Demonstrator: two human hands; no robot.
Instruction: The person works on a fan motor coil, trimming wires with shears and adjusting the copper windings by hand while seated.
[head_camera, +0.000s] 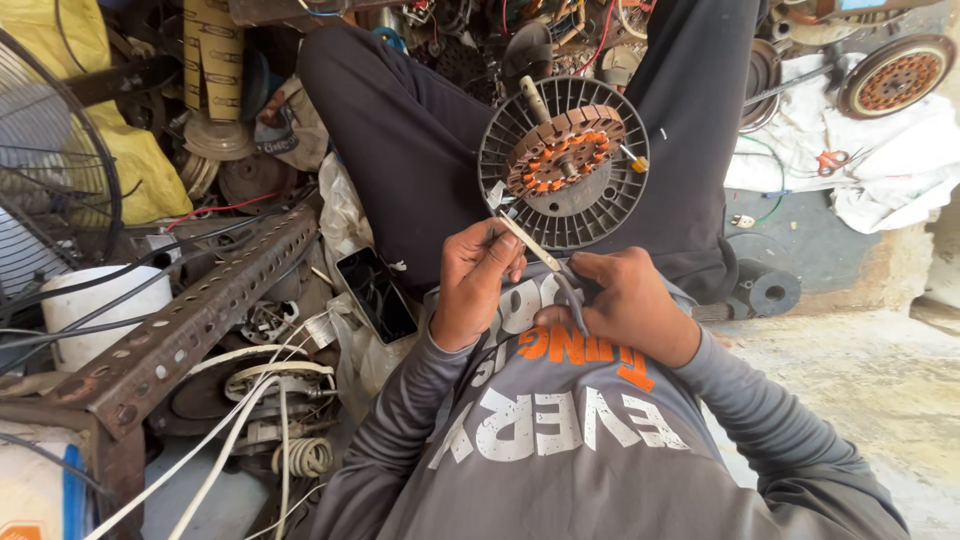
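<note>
Two bare hands are working close to the chest, over a grey printed shirt. The left hand (478, 280) is curling its fingers narrowly around the near end of a thin pale strip (528, 242), pinching it between thumb and fingertips. The right hand (625, 300) is closing around the grey handles of what seem to be pliers or scissors (572, 298); whether the tool's tip is gripping the strip is too small to tell. The strip's long axis is running diagonally, from the right hand up and leftward toward the motor stator (565, 160), which is resting on the lap between dark trouser legs, just beyond both hands. The left hand is sitting slightly nearer the stator's rim. Orange-capped copper windings are ringing its hub. Farther left, a perforated rusty angle bar (190, 320) and a fan guard (50, 190) are lying among white cables.
</note>
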